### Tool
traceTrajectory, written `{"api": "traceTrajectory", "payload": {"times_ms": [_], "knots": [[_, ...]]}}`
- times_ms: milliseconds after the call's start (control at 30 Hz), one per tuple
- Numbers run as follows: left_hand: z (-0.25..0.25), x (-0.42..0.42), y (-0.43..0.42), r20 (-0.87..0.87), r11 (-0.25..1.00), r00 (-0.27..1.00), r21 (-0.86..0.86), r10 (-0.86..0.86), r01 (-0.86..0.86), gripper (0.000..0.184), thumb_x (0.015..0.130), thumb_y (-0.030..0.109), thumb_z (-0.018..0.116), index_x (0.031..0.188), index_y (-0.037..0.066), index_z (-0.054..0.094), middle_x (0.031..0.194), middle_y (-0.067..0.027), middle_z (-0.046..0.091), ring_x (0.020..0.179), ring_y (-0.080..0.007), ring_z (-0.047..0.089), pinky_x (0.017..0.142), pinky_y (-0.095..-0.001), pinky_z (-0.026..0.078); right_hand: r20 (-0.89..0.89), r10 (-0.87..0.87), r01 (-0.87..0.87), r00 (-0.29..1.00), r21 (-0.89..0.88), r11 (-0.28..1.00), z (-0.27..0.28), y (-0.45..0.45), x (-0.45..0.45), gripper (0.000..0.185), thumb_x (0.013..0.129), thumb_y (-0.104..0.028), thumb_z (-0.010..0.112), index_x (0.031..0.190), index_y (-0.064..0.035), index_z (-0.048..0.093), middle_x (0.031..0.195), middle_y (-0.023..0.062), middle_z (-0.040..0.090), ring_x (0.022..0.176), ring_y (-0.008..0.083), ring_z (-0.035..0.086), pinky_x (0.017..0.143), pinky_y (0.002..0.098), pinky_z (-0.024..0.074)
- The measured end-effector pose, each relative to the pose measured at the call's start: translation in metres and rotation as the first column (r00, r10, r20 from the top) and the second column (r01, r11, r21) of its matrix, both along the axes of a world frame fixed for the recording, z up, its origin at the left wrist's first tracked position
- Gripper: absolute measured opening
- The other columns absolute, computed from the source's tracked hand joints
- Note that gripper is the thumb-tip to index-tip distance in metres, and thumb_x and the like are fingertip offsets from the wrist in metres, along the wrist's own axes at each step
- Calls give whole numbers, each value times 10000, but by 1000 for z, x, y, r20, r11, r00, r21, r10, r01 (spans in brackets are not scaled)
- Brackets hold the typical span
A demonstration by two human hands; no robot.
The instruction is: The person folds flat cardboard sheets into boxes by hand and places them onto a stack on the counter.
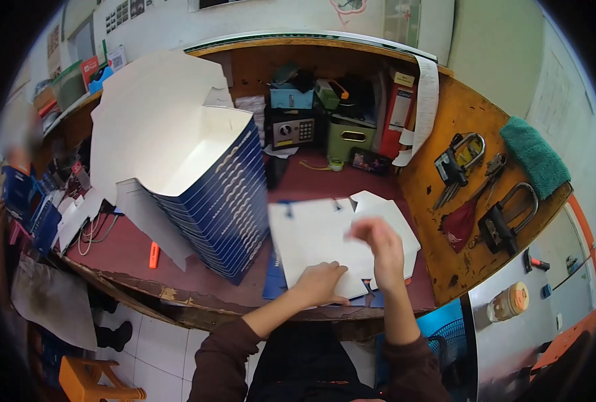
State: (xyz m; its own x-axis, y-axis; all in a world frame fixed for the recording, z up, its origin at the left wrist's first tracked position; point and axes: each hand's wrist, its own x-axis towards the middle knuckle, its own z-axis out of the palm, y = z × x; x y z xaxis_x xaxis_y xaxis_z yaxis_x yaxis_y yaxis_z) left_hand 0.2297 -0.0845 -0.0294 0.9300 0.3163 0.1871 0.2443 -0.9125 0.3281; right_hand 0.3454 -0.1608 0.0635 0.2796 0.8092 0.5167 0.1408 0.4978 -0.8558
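A flat white cardboard blank (pixel 311 234) with blue-marked notches lies on the desk in front of me. My left hand (pixel 319 283) rests on its near edge, palm down, fingers lying flat and thumb apart. Over the blank's right part, my right hand (pixel 382 251) is raised and smeared by motion, so its fingers do not show clearly. Blue printed card (pixel 275 275) shows from under the blank's left and near edges. To the left stands a tall blue-and-white striped stack of what look like nested cartons (pixel 224 194), with a white interior and large white flaps opening upward.
An orange marker-like object (pixel 154 255) lies left of the stack. At the back are a small safe (pixel 293 132), a green tin (pixel 349 142), a tape measure (pixel 336 164) and a phone (pixel 370 161). Padlocks (pixel 509 218) hang on the right panel. A person (pixel 43 288) is at far left.
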Motion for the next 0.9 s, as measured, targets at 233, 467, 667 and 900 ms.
{"api": "traceTrajectory", "payload": {"times_ms": [233,467,667,900], "knots": [[16,4,54,-134,868,986,-496,-104,24,372,808,350,551,993,28,573,885,-156,599,821,-297,575,739,-360,441,395,312,-31,864,-577,816,-66,-52,-13,292,855,-249,501,922,12,613,913,131,622,699,229,595,704,302,459],[89,-3,47,574,502,774,-769,269,396,213,890,132,448,1038,-11,501,923,-42,568,873,-91,516,797,-232,406,498,170,189,851,-592,784,-88,-44,-18,414,875,-379,443,1039,-32,597,1037,166,592,792,294,595,745,367,454],[75,26,1,790,505,529,-609,311,612,428,783,-45,546,1171,-1,368,1159,-96,454,1025,-162,497,884,-296,395,-662,154,-305,734,-118,945,-83,-63,-9,369,902,-287,438,1150,-17,471,986,97,602,797,180,587,724,328,466],[69,17,-23,271,792,962,-586,-10,174,442,823,-3,522,1214,-21,317,1137,-124,468,1015,-180,507,835,-295,439,-537,-440,587,720,131,799,-59,-89,10,249,838,-102,558,1064,-33,478,928,25,567,802,117,550,708,247,461]]}}
